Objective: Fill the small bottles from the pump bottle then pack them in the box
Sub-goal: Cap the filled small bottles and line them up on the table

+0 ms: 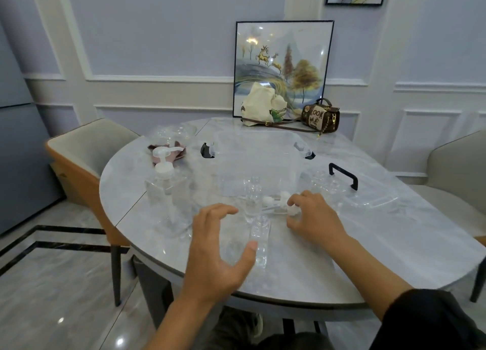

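Left hand [220,247] by small bottle [259,240], right hand [313,219] on cap [293,210], near table [302,276] edge

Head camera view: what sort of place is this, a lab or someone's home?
Probably a home dining room: a round marble-look table with upholstered chairs beside it, a framed deer painting leaning against the panelled wall, and a small brown handbag left on the table.

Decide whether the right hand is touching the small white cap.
Touching. In the head view the right hand pinches the white cap between its fingertips and thumb, with no gap visible.
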Available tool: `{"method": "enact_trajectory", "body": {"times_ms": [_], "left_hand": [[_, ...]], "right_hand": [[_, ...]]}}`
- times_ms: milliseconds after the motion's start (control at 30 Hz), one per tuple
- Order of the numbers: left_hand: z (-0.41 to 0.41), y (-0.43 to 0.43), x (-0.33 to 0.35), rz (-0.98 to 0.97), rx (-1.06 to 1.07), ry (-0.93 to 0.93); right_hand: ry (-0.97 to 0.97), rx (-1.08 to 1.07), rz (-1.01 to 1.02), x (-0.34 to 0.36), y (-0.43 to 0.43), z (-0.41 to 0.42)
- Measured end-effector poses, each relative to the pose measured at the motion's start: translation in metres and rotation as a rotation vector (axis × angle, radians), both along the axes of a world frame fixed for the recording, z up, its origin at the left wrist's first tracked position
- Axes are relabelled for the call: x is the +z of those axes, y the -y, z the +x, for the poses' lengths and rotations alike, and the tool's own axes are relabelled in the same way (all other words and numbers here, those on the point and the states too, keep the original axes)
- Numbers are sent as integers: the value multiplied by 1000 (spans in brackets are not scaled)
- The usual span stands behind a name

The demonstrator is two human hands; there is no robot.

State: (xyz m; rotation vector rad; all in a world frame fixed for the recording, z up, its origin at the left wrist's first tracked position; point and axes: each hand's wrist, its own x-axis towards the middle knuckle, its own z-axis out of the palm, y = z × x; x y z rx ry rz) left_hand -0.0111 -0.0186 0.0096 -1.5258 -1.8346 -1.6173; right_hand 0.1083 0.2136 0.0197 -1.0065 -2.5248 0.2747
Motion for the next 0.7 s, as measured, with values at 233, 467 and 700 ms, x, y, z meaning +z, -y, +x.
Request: {"method": "enact_trajectory", "body": {"times_ms": [233,467,700], "left_hand": [[6,-18,-13,-199,-69,163],[2,-21,-15,-299,-66,235],[3,-22,-14,-305,-33,233]], "right_hand": [[26,15,48,-1,0,3],[-22,69,63,-2,5,12],[-425,115,-36,32,19,57]]}}
